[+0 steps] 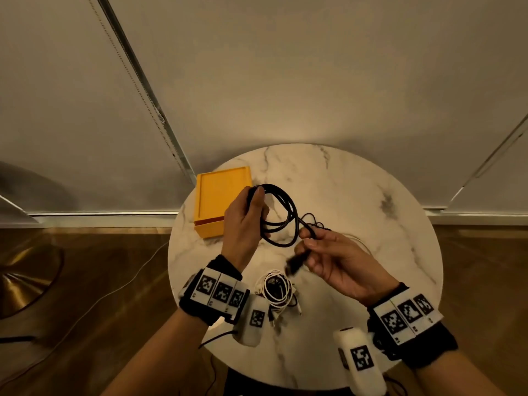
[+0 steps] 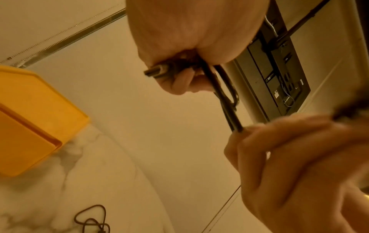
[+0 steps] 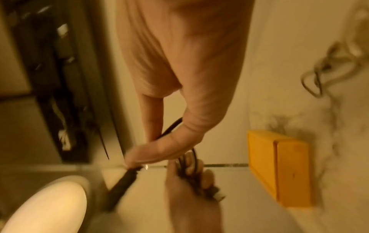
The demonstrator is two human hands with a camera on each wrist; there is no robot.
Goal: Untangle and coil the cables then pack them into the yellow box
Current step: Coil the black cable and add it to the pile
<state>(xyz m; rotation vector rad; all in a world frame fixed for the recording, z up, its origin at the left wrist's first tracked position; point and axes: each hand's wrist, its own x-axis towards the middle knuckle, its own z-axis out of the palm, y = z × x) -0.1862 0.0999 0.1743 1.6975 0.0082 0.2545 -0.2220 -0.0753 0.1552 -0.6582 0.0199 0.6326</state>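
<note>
The left hand (image 1: 245, 221), raised over the round white marble desk (image 1: 357, 195), curls its grip around a coiled black round cable (image 1: 281, 215). The right hand (image 1: 337, 258) at 4 o'clock pinches its blurred plug end. The square yellow box (image 1: 221, 195) sits at 10 o'clock, a white coiled cable (image 1: 275, 287) at 6. No readable writing.

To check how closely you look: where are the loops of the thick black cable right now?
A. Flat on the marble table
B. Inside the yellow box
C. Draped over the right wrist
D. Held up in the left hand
D: the left hand grips the black cable loops above the marble table, beside the yellow box.
</note>
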